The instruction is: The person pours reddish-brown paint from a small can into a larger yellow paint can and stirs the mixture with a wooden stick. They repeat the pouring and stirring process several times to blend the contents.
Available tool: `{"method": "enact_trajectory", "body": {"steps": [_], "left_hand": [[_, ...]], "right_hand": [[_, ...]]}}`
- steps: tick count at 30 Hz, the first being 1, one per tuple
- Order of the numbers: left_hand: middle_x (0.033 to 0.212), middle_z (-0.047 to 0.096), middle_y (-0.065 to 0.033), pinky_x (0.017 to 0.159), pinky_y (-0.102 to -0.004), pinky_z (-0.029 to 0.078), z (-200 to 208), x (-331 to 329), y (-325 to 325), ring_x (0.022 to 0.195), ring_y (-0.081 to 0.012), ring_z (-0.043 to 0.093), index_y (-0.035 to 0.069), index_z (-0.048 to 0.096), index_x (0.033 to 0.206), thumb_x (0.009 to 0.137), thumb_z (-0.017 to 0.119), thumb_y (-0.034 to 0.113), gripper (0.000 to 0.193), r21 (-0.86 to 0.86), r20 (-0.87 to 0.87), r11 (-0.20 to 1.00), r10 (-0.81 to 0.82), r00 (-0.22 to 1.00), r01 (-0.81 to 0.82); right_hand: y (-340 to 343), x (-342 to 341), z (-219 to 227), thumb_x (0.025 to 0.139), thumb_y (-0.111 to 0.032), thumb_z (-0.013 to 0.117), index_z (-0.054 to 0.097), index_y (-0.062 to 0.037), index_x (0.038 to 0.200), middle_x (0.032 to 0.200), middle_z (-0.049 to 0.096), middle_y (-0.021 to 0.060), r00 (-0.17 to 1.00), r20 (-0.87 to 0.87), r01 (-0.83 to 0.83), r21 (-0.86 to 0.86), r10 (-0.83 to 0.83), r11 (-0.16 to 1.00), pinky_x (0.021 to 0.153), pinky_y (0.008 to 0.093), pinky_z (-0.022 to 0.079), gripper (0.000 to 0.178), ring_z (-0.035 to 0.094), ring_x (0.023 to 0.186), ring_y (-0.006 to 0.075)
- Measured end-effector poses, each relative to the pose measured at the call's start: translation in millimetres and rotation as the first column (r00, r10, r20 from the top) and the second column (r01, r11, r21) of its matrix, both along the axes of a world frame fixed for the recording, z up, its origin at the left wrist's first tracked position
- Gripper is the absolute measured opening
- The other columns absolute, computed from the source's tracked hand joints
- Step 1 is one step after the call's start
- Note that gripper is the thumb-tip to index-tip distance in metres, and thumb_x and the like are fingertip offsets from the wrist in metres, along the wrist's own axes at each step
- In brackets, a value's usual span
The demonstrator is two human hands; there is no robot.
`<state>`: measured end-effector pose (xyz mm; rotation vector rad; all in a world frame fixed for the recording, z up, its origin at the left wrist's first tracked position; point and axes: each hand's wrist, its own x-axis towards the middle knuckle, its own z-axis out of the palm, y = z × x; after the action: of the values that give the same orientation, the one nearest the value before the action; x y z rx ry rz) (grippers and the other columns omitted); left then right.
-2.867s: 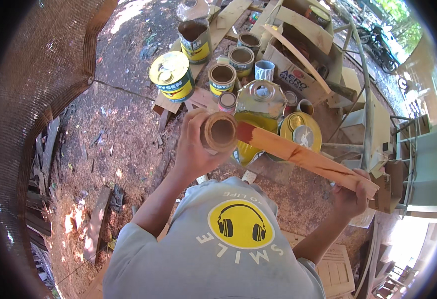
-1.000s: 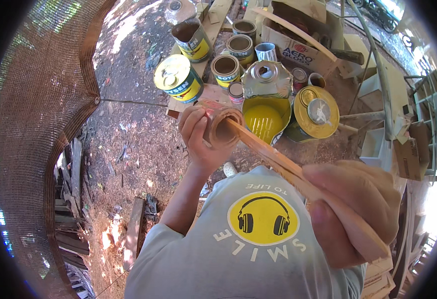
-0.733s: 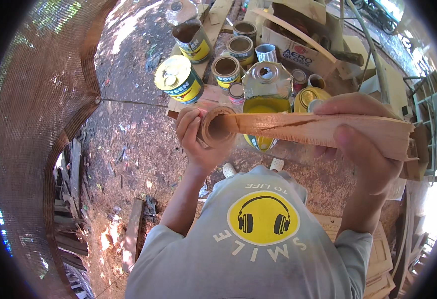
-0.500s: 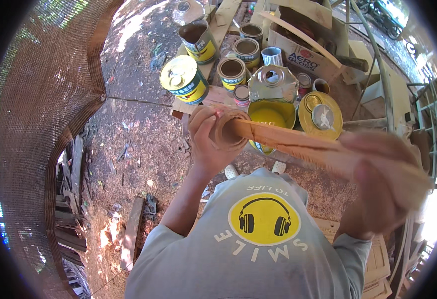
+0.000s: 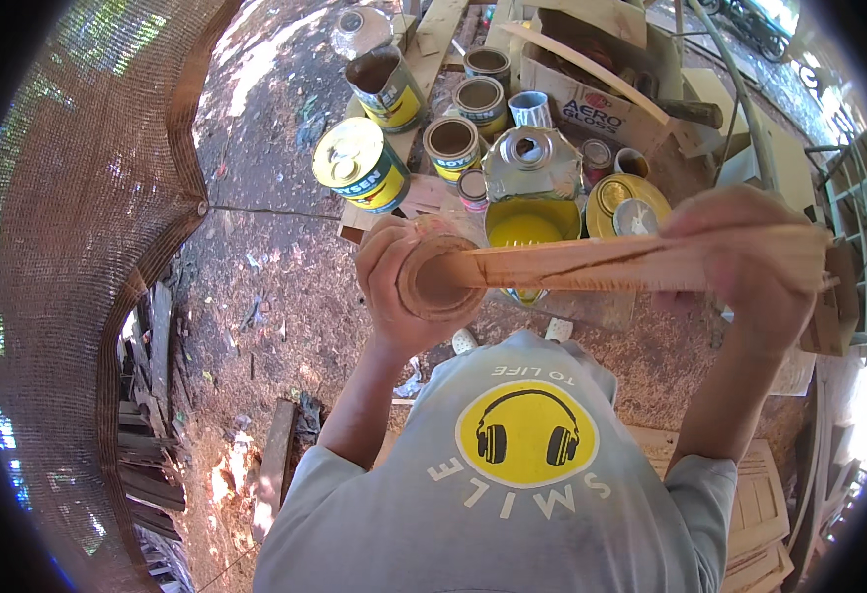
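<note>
Far side crowded: lidded yellow-and-green paint can [image 5: 362, 168] left, open tin of yellow paint [image 5: 534, 219] mid, gold-lidded tin [image 5: 619, 201] right of it, cardboard box [image 5: 597, 111] farther back. Brown mesh netting [image 5: 78, 267] hangs along the left. The wooden slat [image 5: 577, 265] crosses in front of the open tin, hiding part of it; right hand [image 5: 750, 267] covers part of the gold-lidded tin.

Left hand [image 5: 389, 292] wrapped around a small round can [image 5: 441, 279], mouth toward the camera, rim brown and crusty, held nearer than the tins. Right hand, blurred, grips the slat's right end. Slat flat, pale, rough-grained, dark crack along it, ragged right end; left end at the can's mouth, depth inside unclear. Versus half a second ago: slat swung from sloping down rightward to nearly level.
</note>
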<state>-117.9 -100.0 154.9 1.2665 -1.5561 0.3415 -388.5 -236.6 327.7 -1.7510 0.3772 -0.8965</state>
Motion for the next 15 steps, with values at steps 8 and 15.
{"method": "enact_trajectory", "body": {"steps": [8,15], "left_hand": [[0.135,0.044,-0.0157,0.105,-0.0475,0.044,-11.9,-5.4,9.4,0.126,-0.0338,0.048,0.004,0.041,0.141,0.063,0.097,0.021,0.098,0.066,-0.049,0.976,0.209,0.977,-0.206],[0.135,0.045,-0.0171,0.107,-0.0471,0.042,1.3,-3.2,1.6,0.126,-0.0353,0.048,0.004,0.041,0.14,0.065,0.095,0.015,0.093,0.073,-0.06,0.959,0.279,0.959,-0.274]], "right_hand": [[39.8,11.9,-34.9,0.094,-0.007,0.058,0.067,0.0184,0.108,0.083,0.073,0.0246,0.966,0.051,0.221,0.335,-0.252,0.916,0.051,0.0287,0.054,0.03,0.069,0.063,0.0225],[72.6,-10.0,-32.6,0.094,-0.019,0.062,0.062,0.0174,0.111,0.08,0.07,0.0271,0.876,0.002,0.472,0.209,-0.483,0.857,0.051,0.0316,0.054,0.04,0.069,0.061,0.026]]}}
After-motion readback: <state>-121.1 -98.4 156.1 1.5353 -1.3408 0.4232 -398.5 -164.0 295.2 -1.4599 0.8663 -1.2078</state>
